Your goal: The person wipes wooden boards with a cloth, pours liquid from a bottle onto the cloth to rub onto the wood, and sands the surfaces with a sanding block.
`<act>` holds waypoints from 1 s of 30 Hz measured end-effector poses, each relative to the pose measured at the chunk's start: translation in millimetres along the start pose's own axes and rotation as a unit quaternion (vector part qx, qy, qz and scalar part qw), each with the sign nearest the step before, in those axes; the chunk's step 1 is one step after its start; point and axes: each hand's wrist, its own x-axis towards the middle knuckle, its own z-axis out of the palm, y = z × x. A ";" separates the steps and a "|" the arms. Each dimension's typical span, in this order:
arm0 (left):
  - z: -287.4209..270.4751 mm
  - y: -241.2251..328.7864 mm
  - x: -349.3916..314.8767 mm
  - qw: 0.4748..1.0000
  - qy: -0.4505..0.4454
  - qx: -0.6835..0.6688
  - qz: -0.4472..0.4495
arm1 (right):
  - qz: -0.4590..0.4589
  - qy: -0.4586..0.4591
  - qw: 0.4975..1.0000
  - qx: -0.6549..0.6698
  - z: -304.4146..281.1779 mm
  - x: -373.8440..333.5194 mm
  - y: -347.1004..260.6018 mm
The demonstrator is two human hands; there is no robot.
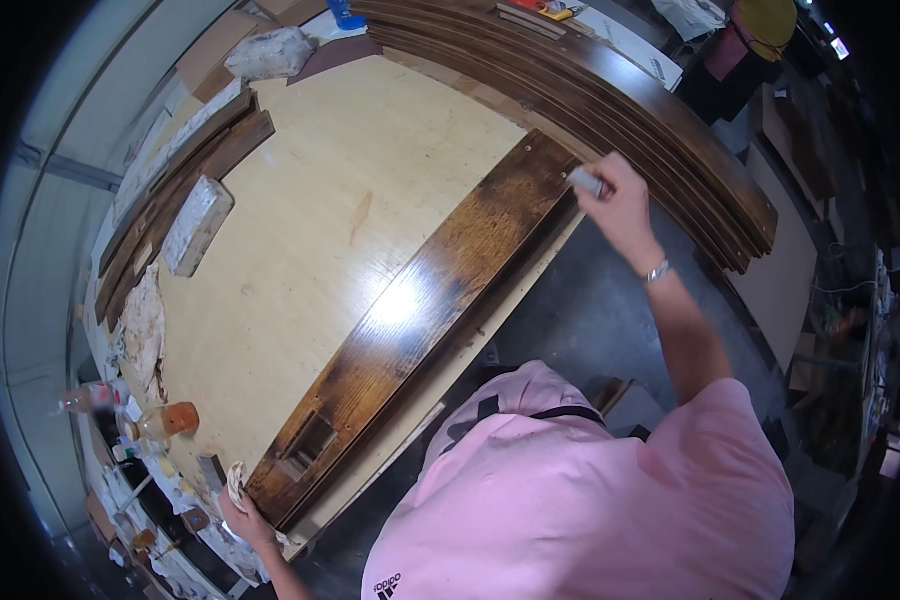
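A long, dark brown stained board (pixel 410 310) lies at a slant along the near edge of the worktable, glossy, with a rectangular cutout near its left end. My right hand (pixel 620 205) is closed on a small grey-white block (pixel 585 181) at the board's far right end; motion blurs it, and its exact kind cannot be made out. At the opposite end, my left hand (pixel 247 520) grips a crumpled cream cloth (pixel 236 482) beside the board's near left corner. Part of the left hand's fingers is hidden by the cloth.
Long dark boards (pixel 660 90) are stacked at the far right. On the pale tabletop (pixel 300 210), wrapped white blocks (pixel 198 226) and wood strips (pixel 185 170) lie at the left. Bottles of amber liquid (pixel 170 420) and a stained rag (pixel 144 325) are at the left edge.
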 end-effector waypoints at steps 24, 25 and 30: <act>-0.2 0.8 -2.1 0.997 0.056 0.007 0.045 | -0.305 -0.086 0.948 0.038 118.8 -160.8 -199.3; -1.9 3.5 -5.2 0.997 0.064 0.017 0.039 | -0.330 -0.096 0.938 0.052 128.0 -169.8 -211.0; -15.4 0.1 -13.8 0.968 0.203 -0.124 0.077 | -0.418 -0.181 0.886 0.086 173.4 -226.8 -292.2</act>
